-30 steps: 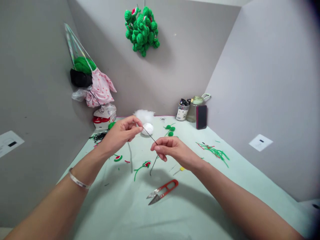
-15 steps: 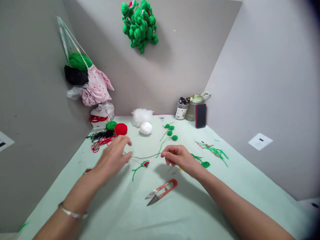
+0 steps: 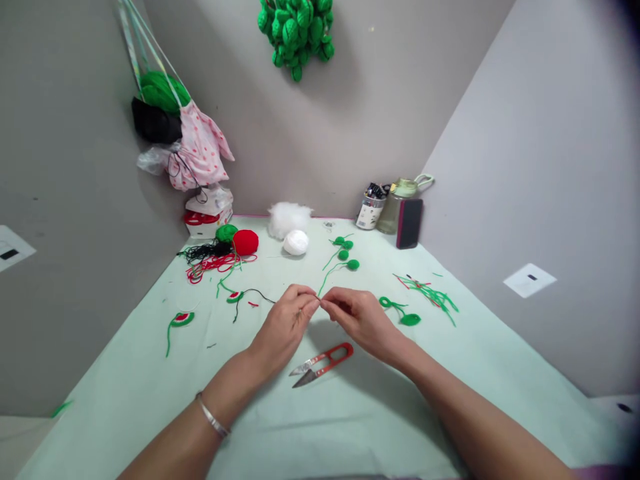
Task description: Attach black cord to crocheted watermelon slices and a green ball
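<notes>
My left hand (image 3: 284, 325) and my right hand (image 3: 361, 317) meet fingertip to fingertip above the pale green table (image 3: 150, 400), both pinched closed. A thin black thread (image 3: 257, 293) runs from the pinch leftward to a small red and green crochet piece (image 3: 234, 297). Whatever else sits between the fingertips is too small to make out. Red thread snips (image 3: 323, 363) lie on the table just below and between the hands.
Red yarn ball (image 3: 245, 242), green yarn ball (image 3: 226, 233), white ball (image 3: 295, 242) and white stuffing (image 3: 289, 217) sit at the back. Green crochet pieces (image 3: 400, 315), green scraps (image 3: 430, 297), a jar (image 3: 369, 213), bottle (image 3: 395, 207) and phone (image 3: 409, 223) are at the right.
My hands were apart with the thread stretched between them. The left hand reached out open, then came back, and both hands now pinch together lower over the table.
</notes>
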A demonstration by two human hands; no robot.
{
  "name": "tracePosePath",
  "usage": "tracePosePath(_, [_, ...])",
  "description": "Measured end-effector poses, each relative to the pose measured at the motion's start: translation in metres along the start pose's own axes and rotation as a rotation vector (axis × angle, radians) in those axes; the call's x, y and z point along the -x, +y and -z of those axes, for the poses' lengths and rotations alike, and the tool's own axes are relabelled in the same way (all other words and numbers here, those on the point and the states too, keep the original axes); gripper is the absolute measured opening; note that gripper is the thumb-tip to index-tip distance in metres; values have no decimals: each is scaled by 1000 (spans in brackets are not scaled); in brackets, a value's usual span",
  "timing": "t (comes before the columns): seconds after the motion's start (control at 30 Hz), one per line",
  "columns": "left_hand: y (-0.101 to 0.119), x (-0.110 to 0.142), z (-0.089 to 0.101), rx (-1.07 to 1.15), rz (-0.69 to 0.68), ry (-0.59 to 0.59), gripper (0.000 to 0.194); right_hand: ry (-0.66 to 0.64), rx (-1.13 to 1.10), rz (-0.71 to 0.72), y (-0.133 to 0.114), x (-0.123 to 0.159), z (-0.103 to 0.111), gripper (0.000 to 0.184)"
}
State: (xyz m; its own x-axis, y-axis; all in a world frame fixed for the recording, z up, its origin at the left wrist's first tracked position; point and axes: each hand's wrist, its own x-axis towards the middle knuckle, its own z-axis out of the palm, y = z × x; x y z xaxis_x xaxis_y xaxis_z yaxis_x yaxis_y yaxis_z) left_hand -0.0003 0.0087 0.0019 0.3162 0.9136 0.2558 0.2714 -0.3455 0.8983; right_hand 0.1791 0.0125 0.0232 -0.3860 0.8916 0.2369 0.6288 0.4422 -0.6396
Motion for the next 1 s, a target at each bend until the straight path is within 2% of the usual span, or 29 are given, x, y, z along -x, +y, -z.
tracePosePath(0.1, [-6,0,-8,188,103,106,26,46,217,193,0,2,-6,27])
tracePosePath(0.17, [-8,0,-10,358,199,163,23,27,290,244,0,3,-5,27])
tracePosePath(0.3, [-8,-1,-4,619,307,218,24,-123,491,180,5,3,11,24])
tracePosePath(0.43, [-9,1,2,725,315,192,21,-334,750,102,20,3,21,23])
tracePosePath(0.57, [-11,3,1,698,288,161,19,-434,882,133,26,2,11,21])
tracePosePath(0.73, [-10,6,-1,548,300,132,22,-421,901,152,24,0,1,18])
tracePosePath(0.8, [-8,7,-1,475,298,128,25,-387,842,103,23,0,4,17])
tracePosePath(0.93, [-5,10,-3,324,235,131,29,-237,691,40,23,1,16,17])
tracePosePath(1.0, [-5,10,-4,258,191,130,31,-256,696,39,23,2,19,17])
